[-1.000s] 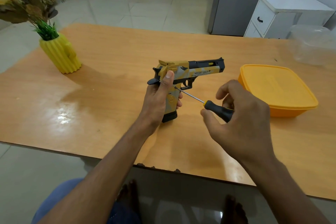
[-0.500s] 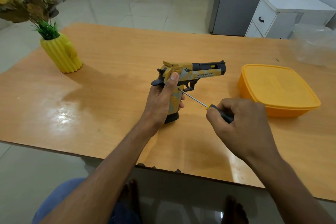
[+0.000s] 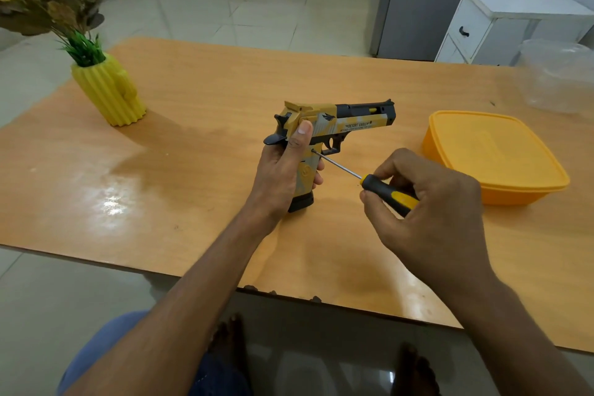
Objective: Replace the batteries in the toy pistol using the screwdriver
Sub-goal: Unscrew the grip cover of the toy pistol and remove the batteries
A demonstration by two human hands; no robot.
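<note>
At frame centre, left hand point(image 3: 283, 170) grips pistol point(image 3: 334, 125); right hand point(image 3: 427, 202), regripped on screwdriver point(image 3: 369, 182), has turned it, so unscrewing proceeds.

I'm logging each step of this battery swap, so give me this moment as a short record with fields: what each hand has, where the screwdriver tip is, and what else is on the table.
left hand: left hand holds the toy pistol by its grip, upright, butt on the table, barrel pointing right
right hand: right hand holds the screwdriver by its black and yellow handle
screwdriver tip: at the side of the grip, just behind the trigger guard
battery cover: not visibly open
also on table: yellow lidded box, yellow vase with flowers, clear container
</note>
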